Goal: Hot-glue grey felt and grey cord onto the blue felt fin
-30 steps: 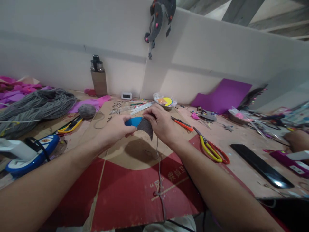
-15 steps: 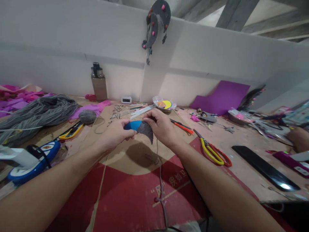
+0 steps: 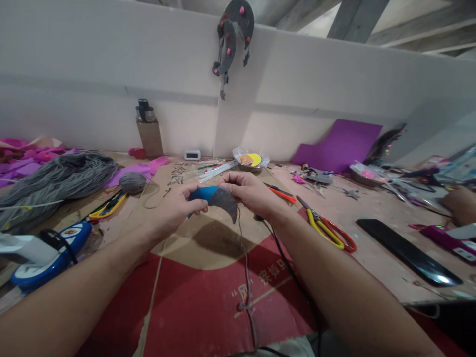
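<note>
A blue crescent shape point(image 3: 206, 194), its right part wrapped in grey yarn point(image 3: 224, 202), is held up over the cardboard sheet point(image 3: 208, 307). My left hand point(image 3: 182, 207) pinches the blue end between thumb and fingers. At the wrapped part, the fingers of my right hand point(image 3: 247, 192) are closed on the upper edge by the yarn. From there a grey strand point(image 3: 243, 243) hangs down over the cardboard toward me. The crescent's pointed tip points down, just left of my right hand. My fingers hide part of the blue end.
Scissors point(image 3: 329, 230), an orange cutter point(image 3: 281, 194) and a black phone-like slab point(image 3: 407, 250) lie to the right. A grey yarn ball point(image 3: 133, 183), yarn skein point(image 3: 63, 183), yellow cutter point(image 3: 108, 205) and blue-based device point(image 3: 52, 258) are at left. Another person's hand point(image 3: 461, 204) shows at far right.
My right hand has shifted slightly and its forearm has moved a little, uncovering more of a black cable. The crescent stays in both hands. The view has shifted slightly.
</note>
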Available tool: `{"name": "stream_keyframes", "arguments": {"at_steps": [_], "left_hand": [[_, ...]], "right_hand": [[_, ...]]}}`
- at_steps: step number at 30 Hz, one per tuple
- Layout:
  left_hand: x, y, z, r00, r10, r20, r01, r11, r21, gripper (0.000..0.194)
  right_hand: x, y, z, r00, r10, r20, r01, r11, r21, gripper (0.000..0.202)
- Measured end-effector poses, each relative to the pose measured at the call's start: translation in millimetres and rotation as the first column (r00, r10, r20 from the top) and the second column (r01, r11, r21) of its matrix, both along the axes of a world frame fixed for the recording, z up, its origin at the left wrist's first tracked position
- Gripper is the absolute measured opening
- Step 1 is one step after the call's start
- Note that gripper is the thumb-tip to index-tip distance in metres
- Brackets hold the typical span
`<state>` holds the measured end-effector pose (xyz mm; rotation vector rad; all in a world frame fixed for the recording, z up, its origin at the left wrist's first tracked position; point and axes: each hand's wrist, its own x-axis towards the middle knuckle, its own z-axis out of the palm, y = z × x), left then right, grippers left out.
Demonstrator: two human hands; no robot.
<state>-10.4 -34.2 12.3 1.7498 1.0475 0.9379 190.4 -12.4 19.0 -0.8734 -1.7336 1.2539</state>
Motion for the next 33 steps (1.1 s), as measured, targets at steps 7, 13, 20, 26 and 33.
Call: {"name": "stream_keyframes", "arguments": {"at_steps": [7,13,20,26,33], "left_hand": [[4.0,-4.7,1.3,0.995,0.086,0.053,-0.084,0.996,-0.044,0.021],[4.2,-3.7,0.6,0.984,0.107,0.143,-0.096,0.992,-0.084,0.019],[3.5,3.0,-4.5,0.935,0.098,0.341,-0.033,0.981,-0.192,0.022],[3.1,4.6,-8.3,0.911,0.106,0.398,-0.007,0.970,-0.243,0.026],[4.2,5.5,-9.2,0.916,0.107,0.387,0.006,0.960,-0.279,0.028]], "right_hand": [[-5.4,-4.6,-4.9,0.986,0.057,-0.158,-0.084,0.981,-0.172,0.028],[-8.4,-6.7,-6.6,0.942,0.081,-0.325,-0.158,0.963,-0.218,0.025],[-18.5,0.1,-20.8,0.904,0.052,-0.423,-0.137,0.975,-0.173,0.024],[-26.8,-5.2,-23.9,0.940,-0.034,-0.340,0.041,0.999,0.013,0.027],[-30.2,-7.0,-24.5,0.915,-0.155,-0.373,0.105,0.983,-0.150,0.027]]}}
